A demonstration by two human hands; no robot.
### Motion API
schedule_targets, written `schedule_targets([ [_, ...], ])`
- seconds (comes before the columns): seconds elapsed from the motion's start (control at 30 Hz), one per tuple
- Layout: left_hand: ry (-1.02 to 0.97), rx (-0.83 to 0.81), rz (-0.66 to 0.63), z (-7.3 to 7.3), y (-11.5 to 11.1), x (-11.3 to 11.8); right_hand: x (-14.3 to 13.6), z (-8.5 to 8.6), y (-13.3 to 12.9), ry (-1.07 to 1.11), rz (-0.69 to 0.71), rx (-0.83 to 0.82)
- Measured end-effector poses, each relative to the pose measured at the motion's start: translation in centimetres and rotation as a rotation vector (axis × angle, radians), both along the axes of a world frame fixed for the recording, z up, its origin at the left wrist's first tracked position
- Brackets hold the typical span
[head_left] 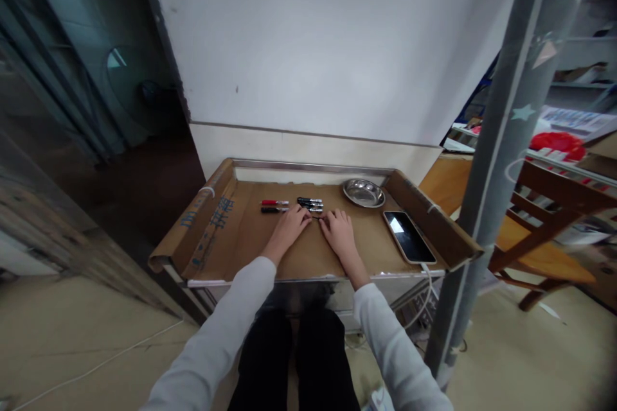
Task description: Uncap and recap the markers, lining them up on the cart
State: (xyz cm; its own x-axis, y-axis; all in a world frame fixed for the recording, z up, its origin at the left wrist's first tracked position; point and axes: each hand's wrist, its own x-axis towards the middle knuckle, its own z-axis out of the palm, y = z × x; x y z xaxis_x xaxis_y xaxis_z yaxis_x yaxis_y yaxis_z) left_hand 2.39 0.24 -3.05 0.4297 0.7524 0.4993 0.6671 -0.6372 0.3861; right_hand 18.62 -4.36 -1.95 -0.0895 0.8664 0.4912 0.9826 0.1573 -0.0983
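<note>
My left hand and my right hand rest low over the cardboard-lined table, fingertips facing each other. Between them shows a short, thin dark thing, too small to name; the fingers of both hands are closed at its ends. Just beyond the left hand lie a red marker and a black marker, side by side. Several more black markers lie in a group beyond the gap between the hands, partly hidden by the left fingers.
A round steel dish sits at the back right. Nearer the front right lies a phone with a white cable hanging over the edge. Raised cardboard sides border the table. A grey pole and a wooden chair stand right.
</note>
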Motion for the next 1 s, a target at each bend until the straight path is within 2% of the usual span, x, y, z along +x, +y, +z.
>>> schedule_targets([
  [0.17,-0.114,-0.075,-0.056,0.4,-0.2,0.0,0.0,0.0,0.1,0.037,0.097,-0.01],
  [0.33,-0.211,-0.141,-0.084,0.6,-0.1,-0.1,0.0,0.1,0.0,0.095,0.136,0.0],
  [0.7,-0.244,-0.251,-0.231,1.3,-1.2,-0.2,0.3,0.2,0.2,0.19,0.323,-0.027],
  [0.8,-0.212,-0.161,-0.201,1.3,-1.3,-0.1,0.3,0.4,-0.1,0.122,0.261,-0.017],
  [0.9,-0.127,-0.014,-0.121,0.8,-0.9,0.1,0.3,0.4,-0.4,0.07,0.099,0.022],
  [1.0,-0.009,0.045,-0.06,0.4,-0.6,0.2,0.6,0.2,-0.6,0.075,-0.06,0.061],
])
